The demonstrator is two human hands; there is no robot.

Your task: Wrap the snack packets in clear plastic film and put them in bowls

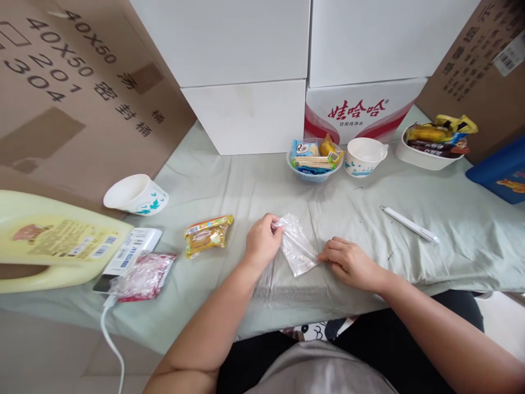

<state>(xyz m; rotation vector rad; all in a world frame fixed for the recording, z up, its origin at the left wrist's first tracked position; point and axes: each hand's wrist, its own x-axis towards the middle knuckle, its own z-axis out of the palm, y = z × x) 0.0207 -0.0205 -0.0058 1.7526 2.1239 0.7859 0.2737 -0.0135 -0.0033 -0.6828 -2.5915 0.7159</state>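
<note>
A crinkled clear plastic bag (298,247) lies on the cloth-covered table between my hands. My left hand (264,238) pinches its upper left corner, fingers curled over the edge. At the lower right corner, my right hand (348,261) grips the bag between thumb and fingertips. Left of my left hand sits a yellow wrapped snack (208,235), apart from it. A slim white pen-like tool (409,224) with a small metal tip rests to the right, beyond my right hand.
Along the back stand a clear bowl of snacks (315,174), a paper cup (363,156) and a white snack tub (429,157). Leftward are a tipped paper cup (133,196), a yellow jug (61,235), a cabled white device (137,243) and a red-and-clear packet (145,276). Boxes (246,117) wall the rear.
</note>
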